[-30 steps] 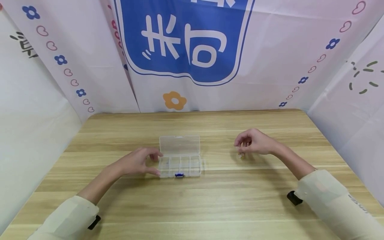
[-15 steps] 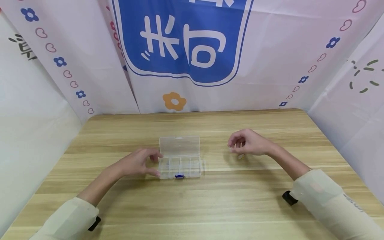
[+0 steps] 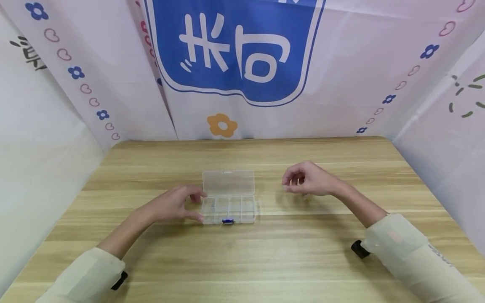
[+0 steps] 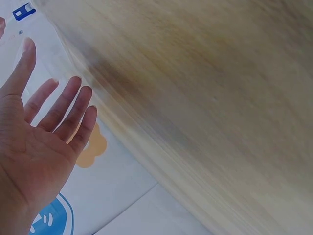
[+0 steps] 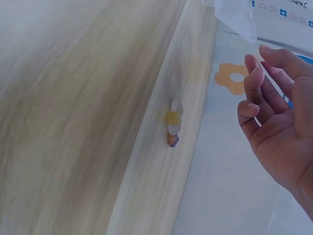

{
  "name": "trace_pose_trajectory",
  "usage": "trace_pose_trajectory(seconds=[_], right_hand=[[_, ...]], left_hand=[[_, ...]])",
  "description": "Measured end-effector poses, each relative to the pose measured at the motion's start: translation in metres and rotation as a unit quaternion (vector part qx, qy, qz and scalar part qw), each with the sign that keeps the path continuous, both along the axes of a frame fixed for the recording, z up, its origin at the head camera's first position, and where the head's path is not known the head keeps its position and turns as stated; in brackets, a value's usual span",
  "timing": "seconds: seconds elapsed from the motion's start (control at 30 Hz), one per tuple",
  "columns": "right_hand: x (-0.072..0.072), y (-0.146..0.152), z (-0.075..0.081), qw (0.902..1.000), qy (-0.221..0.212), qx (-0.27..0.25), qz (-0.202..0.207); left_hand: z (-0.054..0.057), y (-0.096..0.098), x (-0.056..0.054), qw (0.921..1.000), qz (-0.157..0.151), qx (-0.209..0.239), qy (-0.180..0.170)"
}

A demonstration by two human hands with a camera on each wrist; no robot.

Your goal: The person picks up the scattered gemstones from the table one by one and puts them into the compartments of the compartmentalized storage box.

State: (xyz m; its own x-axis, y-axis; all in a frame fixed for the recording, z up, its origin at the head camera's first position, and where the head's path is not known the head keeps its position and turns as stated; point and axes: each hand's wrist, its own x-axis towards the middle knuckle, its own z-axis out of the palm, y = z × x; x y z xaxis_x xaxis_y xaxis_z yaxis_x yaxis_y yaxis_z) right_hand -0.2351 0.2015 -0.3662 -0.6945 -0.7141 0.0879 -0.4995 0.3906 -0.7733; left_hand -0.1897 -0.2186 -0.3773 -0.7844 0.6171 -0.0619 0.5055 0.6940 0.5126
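A clear plastic compartment box [image 3: 229, 209] with a blue latch [image 3: 227, 221] stands on the table with its lid [image 3: 228, 183] raised. My left hand [image 3: 175, 204] touches the box's left side, thumb near the front corner and a finger near the hinge. In the left wrist view its fingers look mostly straight. To the right of the box, my right hand [image 3: 308, 180] pinches a small pale piece [image 3: 285, 188] between thumb and index finger. Below that hand lies a short row of small pieces [image 5: 173, 122], clear, yellow, whitish and orange-brown.
The wooden table [image 3: 242, 261] ends at a white printed cloth [image 3: 333, 105] behind, with cloth walls at both sides. A black wrist device [image 3: 360, 249] sits below the right cuff, and another [image 3: 119, 281] by the left cuff.
My right hand has moved left toward the box with the small pale piece, leaving the other small pieces behind. The left hand and the box have stayed in place.
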Motion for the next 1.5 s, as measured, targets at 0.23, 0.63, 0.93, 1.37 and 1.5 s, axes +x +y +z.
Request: trace_pose_trajectory(seconds=[0.23, 0.63, 0.93, 1.37, 1.5], right_hand=[[0.0, -0.011, 0.003, 1.0, 0.003, -0.004, 0.004], [-0.003, -0.035, 0.002, 0.9995, -0.004, -0.022, 0.022], [-0.005, -0.05, -0.001, 0.9992, -0.005, -0.027, 0.03], [-0.003, -0.067, -0.004, 0.9982, 0.013, -0.03, 0.05], [-0.001, -0.073, -0.001, 0.9976, 0.019, -0.034, 0.057]], left_hand=[[0.001, 0.001, 0.0, 1.0, -0.004, 0.005, -0.004], [0.001, 0.001, 0.002, 1.0, 0.006, -0.002, -0.005], [0.004, 0.002, 0.003, 0.9999, 0.008, -0.007, -0.002], [0.005, 0.003, 0.004, 0.9999, 0.009, -0.009, -0.003], [0.005, 0.003, 0.004, 0.9999, 0.008, -0.01, -0.003]])
